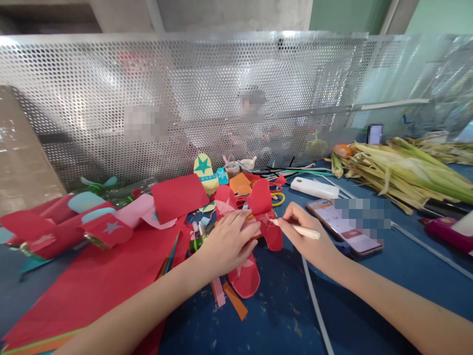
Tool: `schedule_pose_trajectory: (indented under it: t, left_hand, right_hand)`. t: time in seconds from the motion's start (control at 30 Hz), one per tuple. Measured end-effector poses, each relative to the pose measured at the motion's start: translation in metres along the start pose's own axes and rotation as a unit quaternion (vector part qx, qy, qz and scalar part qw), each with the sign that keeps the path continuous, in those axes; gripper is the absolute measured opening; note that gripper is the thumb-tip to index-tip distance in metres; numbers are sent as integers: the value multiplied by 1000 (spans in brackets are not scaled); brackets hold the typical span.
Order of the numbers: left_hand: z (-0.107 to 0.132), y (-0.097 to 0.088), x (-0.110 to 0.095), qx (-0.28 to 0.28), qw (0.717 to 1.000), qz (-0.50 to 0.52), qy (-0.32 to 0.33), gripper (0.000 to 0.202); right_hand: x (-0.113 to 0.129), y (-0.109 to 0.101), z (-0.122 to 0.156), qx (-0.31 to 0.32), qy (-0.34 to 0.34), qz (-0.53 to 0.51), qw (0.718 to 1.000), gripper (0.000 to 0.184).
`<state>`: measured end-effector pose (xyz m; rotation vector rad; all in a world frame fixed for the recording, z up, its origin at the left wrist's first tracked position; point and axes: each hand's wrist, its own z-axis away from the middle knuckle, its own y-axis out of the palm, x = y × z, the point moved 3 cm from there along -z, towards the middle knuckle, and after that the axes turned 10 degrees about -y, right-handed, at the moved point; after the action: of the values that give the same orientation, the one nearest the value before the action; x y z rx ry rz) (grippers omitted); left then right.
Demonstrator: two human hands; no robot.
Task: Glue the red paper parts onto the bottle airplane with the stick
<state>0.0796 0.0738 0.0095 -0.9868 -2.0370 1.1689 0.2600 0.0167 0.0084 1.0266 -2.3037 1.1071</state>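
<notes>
My left hand (228, 242) lies on a red paper craft piece (263, 207) with rounded wing-like flaps, fingers curled over its middle and pressing it to the blue table (281, 315). My right hand (308, 236) pinches a thin white stick (298, 230), whose tip touches the red piece at its right flap. Another red flap (246, 278) sticks out below my left hand, with orange and pink paper strips (229, 298) beside it.
Red paper sheets (92, 286) and finished red paper crafts (74, 227) fill the left. A phone (343, 227) and a white case (314, 187) lie to the right, green leaves (402, 172) beyond. A perforated metal screen (207, 98) closes the back.
</notes>
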Motion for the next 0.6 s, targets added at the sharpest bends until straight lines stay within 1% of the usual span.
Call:
schedule_pose_trajectory:
  t: [0.23, 0.43, 0.6]
  left_hand:
    - [0, -1, 0, -2, 1000, -3, 1, 28]
    - [0, -1, -1, -16, 1000, -1, 7, 29]
    - [0, -1, 0, -11, 1000, -5, 6, 28]
  right_hand:
    - [-1, 0, 1, 5, 9, -6, 1000, 23]
    - [0, -1, 0, 4, 9, -4, 1000, 22]
    - [-1, -1, 1, 1, 9, -6, 1000, 22]
